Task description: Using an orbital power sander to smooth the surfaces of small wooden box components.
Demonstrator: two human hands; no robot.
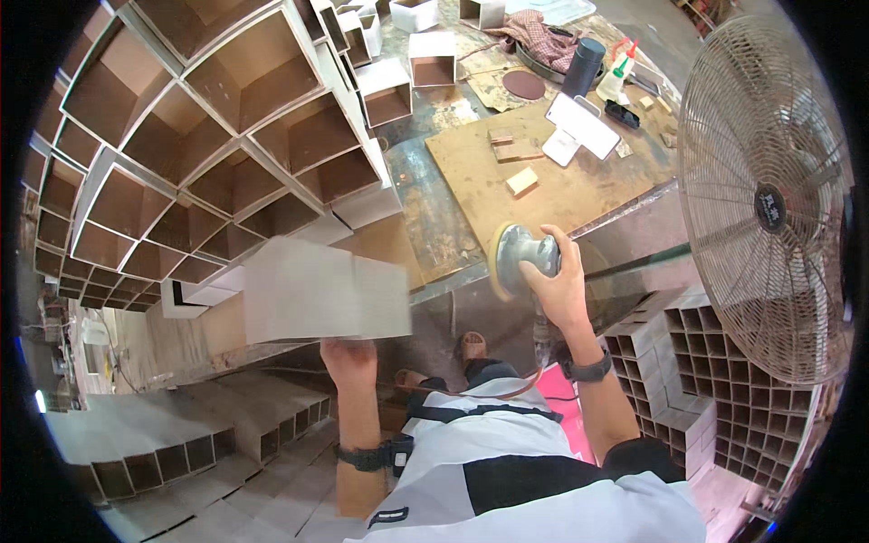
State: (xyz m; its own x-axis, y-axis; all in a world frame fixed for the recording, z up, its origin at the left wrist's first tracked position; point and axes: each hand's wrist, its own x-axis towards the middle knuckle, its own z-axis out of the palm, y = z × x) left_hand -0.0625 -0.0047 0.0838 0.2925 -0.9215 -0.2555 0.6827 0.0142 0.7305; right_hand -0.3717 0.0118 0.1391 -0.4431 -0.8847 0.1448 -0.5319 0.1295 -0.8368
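Note:
In my right hand (563, 282) is a grey palm sander (520, 258), its yellowish round pad turned to the left and held off the table. Thumb and fingers wrap round the sander's body, and a hose hangs from it towards my lap. My left hand (349, 355) grips the lower edge of a white box (317, 290), slightly blurred, in front of the table's near edge. Most of the left fingers are hidden behind that box. A gap separates the sander's pad from the box.
Stacked white open-fronted boxes (237, 181) rise at the left. On the workbench (421, 199) lie a wooden board (480, 172), wood blocks (522, 183), a white phone-shaped item (584, 127), a dark bottle (585, 65) and a glue bottle (615, 83). A large fan (769, 199) stands right, above more stacked boxes (733, 389).

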